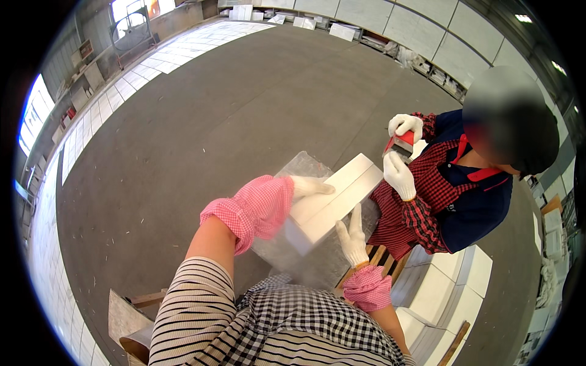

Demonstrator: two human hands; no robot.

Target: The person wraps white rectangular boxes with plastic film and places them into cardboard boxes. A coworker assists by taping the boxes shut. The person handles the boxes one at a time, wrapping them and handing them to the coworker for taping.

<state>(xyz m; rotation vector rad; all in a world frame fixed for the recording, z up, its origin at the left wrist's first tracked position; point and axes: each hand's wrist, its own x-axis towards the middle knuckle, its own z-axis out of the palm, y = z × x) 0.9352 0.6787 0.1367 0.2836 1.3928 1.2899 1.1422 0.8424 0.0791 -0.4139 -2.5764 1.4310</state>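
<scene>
A white block-like stack [334, 196], apparently of stone tiles with a lengthwise seam on its top, lies at a slant on a dusty grey work surface [303, 163]. My left hand [312, 186], in a white glove, rests on the top's left side with the fingers stretched toward the seam. Near the stack's right side is my gloved right hand [352, 239], its fingers apart and pointing up; whether it touches the stack is hard to tell. Opposite me on the right, a person in white gloves holds a red and grey box-like tool [400, 145].
More white stacked blocks [434, 285] stand on wooden pallet slats [379, 256] at the lower right. The co-worker [439, 177] stands close by the work surface. A wooden board [125, 323] is at the lower left. Large pale slabs [415, 30] line the far wall beyond the grey floor.
</scene>
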